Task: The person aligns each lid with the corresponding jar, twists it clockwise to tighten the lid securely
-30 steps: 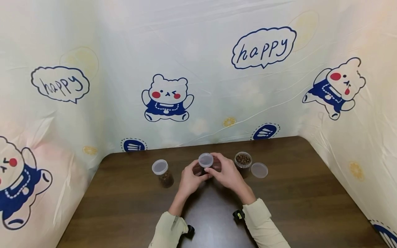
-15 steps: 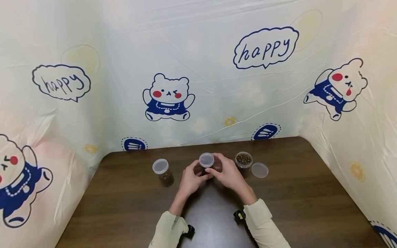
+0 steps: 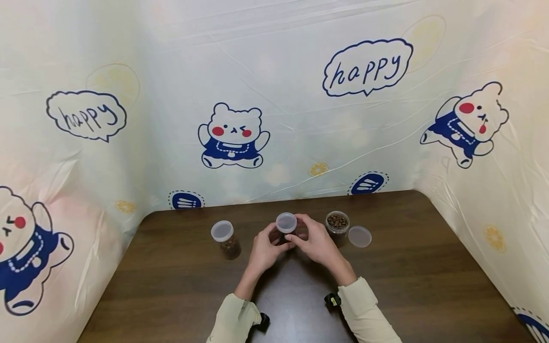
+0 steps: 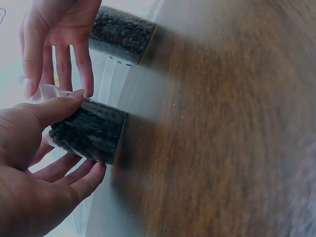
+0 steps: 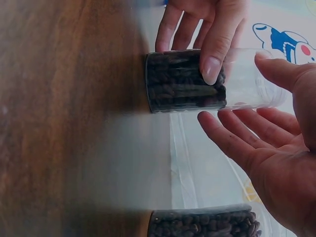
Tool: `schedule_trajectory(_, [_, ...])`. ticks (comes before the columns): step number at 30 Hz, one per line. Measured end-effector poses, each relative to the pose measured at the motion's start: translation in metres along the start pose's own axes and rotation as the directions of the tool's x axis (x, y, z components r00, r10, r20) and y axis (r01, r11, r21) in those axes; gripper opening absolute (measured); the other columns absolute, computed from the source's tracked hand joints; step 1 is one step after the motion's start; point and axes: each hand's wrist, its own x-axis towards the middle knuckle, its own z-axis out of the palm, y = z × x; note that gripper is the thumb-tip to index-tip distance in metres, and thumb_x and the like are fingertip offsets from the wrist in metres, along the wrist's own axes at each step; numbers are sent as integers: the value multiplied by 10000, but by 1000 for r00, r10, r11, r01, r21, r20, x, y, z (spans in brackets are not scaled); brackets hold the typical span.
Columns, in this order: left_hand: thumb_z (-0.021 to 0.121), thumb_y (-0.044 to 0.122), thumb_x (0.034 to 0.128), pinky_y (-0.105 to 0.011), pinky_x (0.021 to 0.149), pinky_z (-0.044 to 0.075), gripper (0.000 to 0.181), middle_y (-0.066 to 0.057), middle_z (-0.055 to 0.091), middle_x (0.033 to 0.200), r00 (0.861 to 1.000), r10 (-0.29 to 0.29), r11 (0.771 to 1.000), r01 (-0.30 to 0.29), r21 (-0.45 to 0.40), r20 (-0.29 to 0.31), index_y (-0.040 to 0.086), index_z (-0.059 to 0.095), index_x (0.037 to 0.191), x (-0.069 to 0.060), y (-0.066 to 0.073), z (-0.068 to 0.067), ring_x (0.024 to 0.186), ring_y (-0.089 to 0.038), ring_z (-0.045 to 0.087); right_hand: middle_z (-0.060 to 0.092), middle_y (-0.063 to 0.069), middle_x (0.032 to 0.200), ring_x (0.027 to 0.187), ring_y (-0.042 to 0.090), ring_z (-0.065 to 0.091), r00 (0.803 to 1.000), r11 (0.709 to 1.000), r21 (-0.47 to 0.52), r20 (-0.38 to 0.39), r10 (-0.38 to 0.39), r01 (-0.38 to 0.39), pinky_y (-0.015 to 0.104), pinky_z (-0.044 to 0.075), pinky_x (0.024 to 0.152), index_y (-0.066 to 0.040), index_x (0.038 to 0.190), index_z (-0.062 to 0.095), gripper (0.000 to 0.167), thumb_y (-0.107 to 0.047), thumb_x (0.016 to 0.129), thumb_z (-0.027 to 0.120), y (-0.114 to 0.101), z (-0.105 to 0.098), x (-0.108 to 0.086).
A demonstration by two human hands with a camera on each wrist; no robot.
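Observation:
A clear jar [image 3: 286, 233] with a translucent lid [image 3: 286, 222] stands upright at the table's middle, between both hands. Dark beans fill its lower part, as the right wrist view shows. My left hand [image 3: 264, 248] holds the jar's body [image 4: 91, 131], thumb on the near side and fingers round the other. From the right, my right hand [image 3: 318, 242] grips higher up, around the jar's clear upper part [image 5: 242, 79] near the lid. Just right of that hand is an uncovered jar [image 3: 337, 228] of brown coffee beans, with a loose round lid [image 3: 360, 237] lying beside it.
Another lidded jar [image 3: 228, 243] with brown contents stands left of the hands on the dark wooden table [image 3: 171, 286]. A printed curtain [image 3: 291, 119] hangs behind the table and along both its sides.

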Motion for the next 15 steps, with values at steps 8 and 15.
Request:
schedule_trajectory(8, [911,176,833,-481,1032,593,565,-176,724,1303,1000,7,1000,-7,15,-5,122,672,1342,0,1,0,1235,-341,699,692,119,1361,1262,265,682,1000,1000,9,-5,-4,4,435,628,958,-110,1429,577,535,-143,943,799,0,0,-2])
schedule_trajectory(15, [921,239,824,-497,1016,599,670,-166,727,1289,1000,1,997,0,74,-20,109,613,1404,-2,3,-2,1215,-320,703,696,108,1337,1237,249,688,1000,999,-40,-9,-12,12,450,615,987,-102,1435,566,587,-189,920,833,-4,-5,-2])
